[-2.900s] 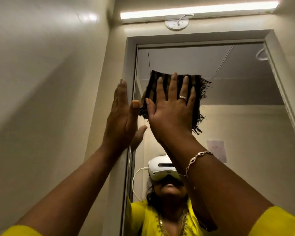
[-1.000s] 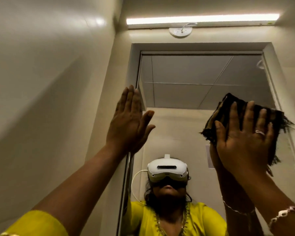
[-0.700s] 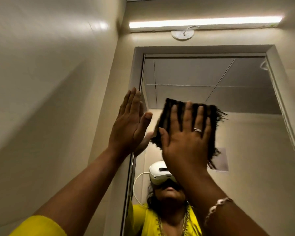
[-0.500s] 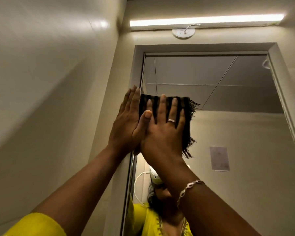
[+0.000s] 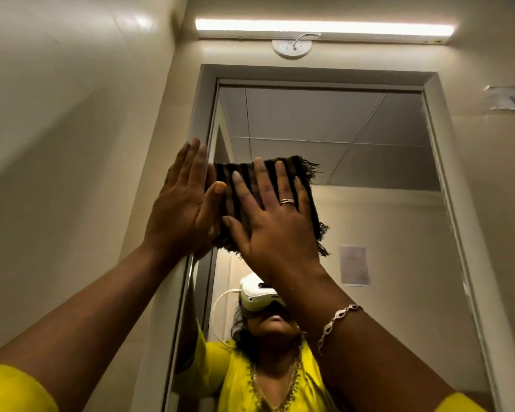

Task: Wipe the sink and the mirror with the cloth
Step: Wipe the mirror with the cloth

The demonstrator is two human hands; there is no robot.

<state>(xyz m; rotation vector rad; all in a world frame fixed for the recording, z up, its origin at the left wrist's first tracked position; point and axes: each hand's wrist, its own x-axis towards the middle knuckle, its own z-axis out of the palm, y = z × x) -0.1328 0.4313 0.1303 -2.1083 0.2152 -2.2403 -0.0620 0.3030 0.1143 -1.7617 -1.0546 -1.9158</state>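
A tall mirror in a pale frame fills the wall ahead. My right hand lies flat, fingers spread, pressing a dark striped cloth with frayed edges against the glass near the mirror's upper left. My left hand rests flat and open on the mirror's left frame, its thumb touching the cloth's left edge. The sink is out of view.
A lit tube light and a round white fitting sit above the mirror. A plain wall stands close on the left. A paper label is stuck on the wall at the right. The mirror reflects a person in yellow.
My right hand swept the cloth from the mirror's right side to its left edge, beside my left hand, and now sits slightly lower and to the right. My left hand stayed on the frame.
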